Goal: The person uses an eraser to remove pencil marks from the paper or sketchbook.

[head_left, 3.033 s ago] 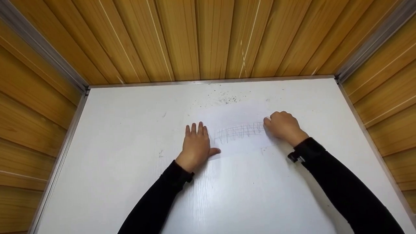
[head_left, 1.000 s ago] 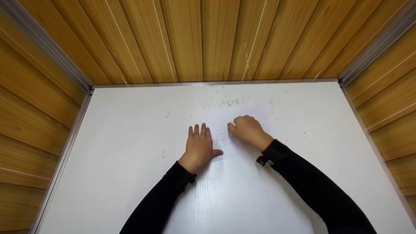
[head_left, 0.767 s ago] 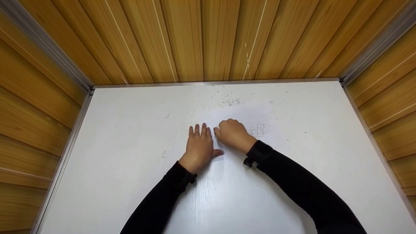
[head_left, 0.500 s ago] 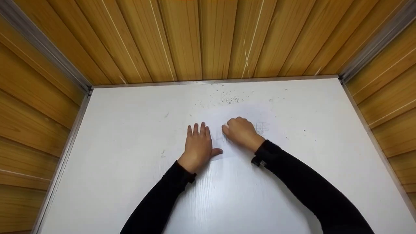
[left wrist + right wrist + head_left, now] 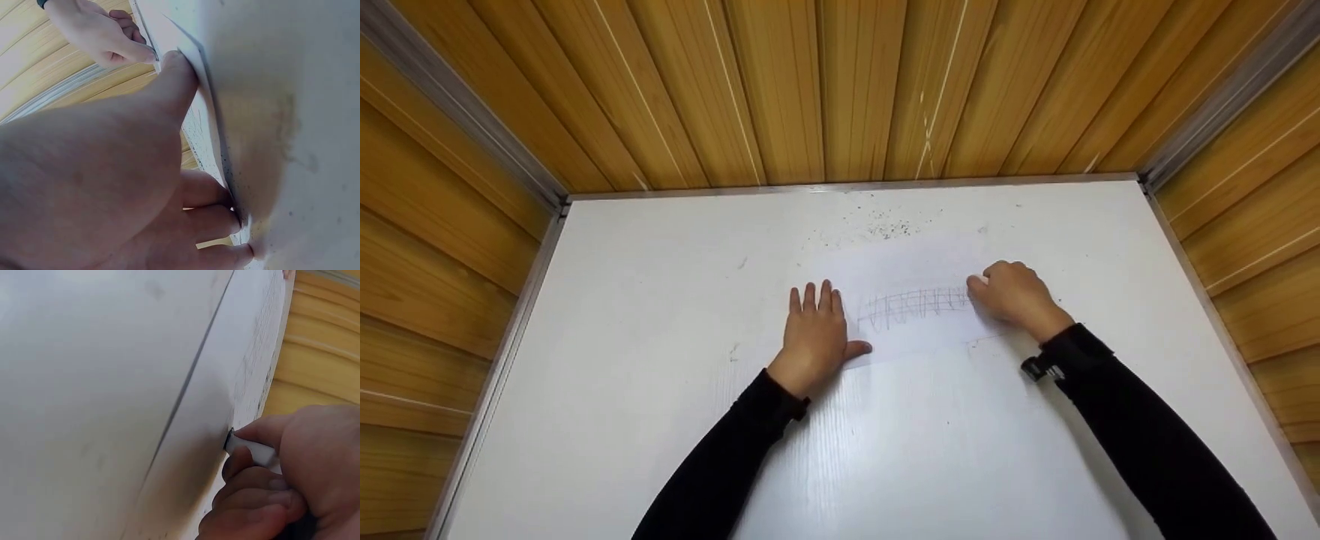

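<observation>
A white sheet of paper (image 5: 900,264) lies on the table, with a band of pencil lines (image 5: 919,302) across its middle. My left hand (image 5: 814,334) lies flat over the sheet's left edge, fingers straight and thumb spread out on the paper. In the left wrist view the paper's near edge lifts slightly beside the thumb. My right hand (image 5: 1016,294) is at the right end of the pencil lines. It pinches a small white eraser (image 5: 257,453) with a darkened end, which meets the paper in the right wrist view; the fingers hide part of it.
Dark crumbs (image 5: 889,226) are scattered on the white table (image 5: 660,300) beyond the paper's far edge. Yellow wood-look panels (image 5: 787,90) stand behind the table and along both sides, with metal strips at the corners.
My right hand has gone left across the lines to near my left hand, then back to the right end with the eraser. The lines still show. My left hand has stayed in place.
</observation>
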A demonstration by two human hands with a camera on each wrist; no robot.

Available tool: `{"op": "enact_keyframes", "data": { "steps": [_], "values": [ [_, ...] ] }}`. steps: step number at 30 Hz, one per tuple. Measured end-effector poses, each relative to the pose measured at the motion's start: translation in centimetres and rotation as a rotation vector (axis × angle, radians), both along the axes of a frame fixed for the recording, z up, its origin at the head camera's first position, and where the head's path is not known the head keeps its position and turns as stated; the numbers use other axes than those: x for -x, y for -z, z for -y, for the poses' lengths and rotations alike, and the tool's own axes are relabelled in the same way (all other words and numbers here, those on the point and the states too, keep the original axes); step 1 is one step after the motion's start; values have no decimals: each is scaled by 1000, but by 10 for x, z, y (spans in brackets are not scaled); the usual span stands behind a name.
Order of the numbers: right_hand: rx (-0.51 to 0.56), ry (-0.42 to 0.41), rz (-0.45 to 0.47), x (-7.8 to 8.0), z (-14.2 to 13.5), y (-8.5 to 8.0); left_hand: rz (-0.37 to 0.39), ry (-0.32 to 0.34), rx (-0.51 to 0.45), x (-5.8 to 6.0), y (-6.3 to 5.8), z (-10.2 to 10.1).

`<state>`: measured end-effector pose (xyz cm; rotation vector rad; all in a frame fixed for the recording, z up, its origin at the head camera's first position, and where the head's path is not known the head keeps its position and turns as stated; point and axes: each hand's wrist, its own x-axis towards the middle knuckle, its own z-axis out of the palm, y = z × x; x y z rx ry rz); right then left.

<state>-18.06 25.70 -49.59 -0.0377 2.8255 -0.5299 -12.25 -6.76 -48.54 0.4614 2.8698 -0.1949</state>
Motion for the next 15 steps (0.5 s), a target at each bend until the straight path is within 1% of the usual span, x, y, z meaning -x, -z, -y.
{"op": "enact_keyframes", "data": {
  "steps": [4, 8, 11, 15],
  "values": [
    [-4, -1, 0, -1, -1, -1, 2, 9, 12, 0, 0, 0],
    [44, 24, -9, -4, 13, -3, 6, 14, 17, 0, 0, -1],
    [88, 16, -18, -5, 36, -7, 1, 10, 22, 0, 0, -1],
    [97, -41, -28, -6, 78, -13, -16, 12, 14, -2, 0, -2]
  ]
}}
